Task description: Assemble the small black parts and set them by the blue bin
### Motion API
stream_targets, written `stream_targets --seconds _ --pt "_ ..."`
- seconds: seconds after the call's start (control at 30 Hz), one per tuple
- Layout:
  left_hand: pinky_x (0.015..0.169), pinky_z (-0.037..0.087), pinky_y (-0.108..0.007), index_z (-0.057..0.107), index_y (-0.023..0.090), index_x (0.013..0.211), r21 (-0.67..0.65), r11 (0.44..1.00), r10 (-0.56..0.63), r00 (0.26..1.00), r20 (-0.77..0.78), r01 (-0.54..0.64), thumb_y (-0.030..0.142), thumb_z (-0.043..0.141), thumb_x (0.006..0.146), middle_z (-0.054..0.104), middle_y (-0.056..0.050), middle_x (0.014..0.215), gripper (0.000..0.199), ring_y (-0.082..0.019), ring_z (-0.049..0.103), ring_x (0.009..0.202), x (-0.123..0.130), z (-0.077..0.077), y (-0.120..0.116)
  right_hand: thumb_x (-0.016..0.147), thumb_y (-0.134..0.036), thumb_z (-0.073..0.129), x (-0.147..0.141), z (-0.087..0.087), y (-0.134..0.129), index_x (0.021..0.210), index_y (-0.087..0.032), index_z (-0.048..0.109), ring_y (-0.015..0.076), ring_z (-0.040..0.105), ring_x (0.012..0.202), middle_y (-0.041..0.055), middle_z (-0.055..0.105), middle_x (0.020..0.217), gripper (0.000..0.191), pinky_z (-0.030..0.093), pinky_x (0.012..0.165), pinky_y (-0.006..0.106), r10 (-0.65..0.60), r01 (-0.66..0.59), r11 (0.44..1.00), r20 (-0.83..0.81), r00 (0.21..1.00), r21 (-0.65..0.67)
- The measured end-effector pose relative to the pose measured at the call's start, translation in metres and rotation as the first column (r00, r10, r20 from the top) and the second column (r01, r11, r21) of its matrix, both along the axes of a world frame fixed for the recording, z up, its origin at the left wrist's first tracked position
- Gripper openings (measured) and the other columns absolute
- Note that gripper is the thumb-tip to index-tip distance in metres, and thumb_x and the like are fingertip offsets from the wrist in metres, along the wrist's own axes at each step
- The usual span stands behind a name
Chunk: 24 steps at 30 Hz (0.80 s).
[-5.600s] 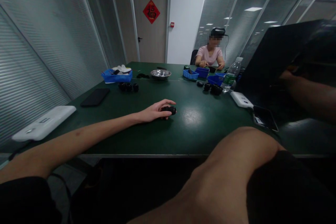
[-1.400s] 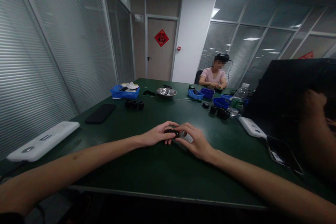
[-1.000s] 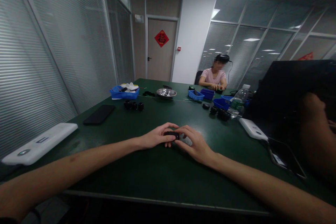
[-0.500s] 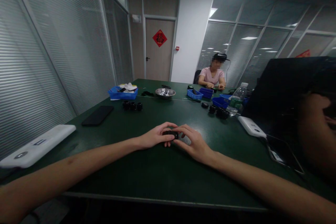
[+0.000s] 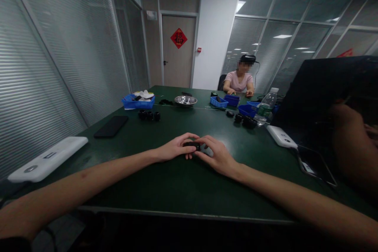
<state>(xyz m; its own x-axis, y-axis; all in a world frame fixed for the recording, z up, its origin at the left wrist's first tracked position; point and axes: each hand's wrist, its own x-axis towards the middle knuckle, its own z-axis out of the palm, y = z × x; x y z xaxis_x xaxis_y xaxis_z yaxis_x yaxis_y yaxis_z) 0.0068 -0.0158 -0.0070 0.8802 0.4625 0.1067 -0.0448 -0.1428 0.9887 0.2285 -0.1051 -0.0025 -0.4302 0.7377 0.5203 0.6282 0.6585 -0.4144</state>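
Note:
Both hands meet above the middle of the green table. My left hand is closed round a small black cylindrical part, its thumb lying along the near side. From the right, the fingertips and thumb of my right hand pinch the same part at its right end. Fingers cover much of the part, so its exact kind is unclear. Farther off stand several similar-looking black round pieces, one group at the left and another at the right.
A steel bowl and blue bins stand farther back. A black phone-like slab and white power bank lie left. At right are a bottle, another power bank and a phone. A co-worker sits opposite; another person's arm shows right.
The view has tilted slightly, shifting the scene a little upward. Both hands keep their hold on the black part, with hardly any change in finger position.

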Motion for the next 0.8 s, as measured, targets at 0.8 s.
stream_targets --seconds 0.8 --pt "0.073 0.050 -0.030 0.047 0.017 0.136 0.048 0.999 -0.001 1.000 -0.027 0.002 0.033 0.069 0.093 0.061 -0.005 0.104 0.051 -0.014 0.061 0.081 0.0008 0.0074 -0.0045 0.095 -0.024 0.066 -0.0020 -0.0009 0.0002 0.129 -0.023 0.059 0.0252 0.062 0.107 0.0107 0.061 0.122 0.035 0.056 0.090 0.044 0.039 -0.040 0.997 0.016 0.999 0.067"
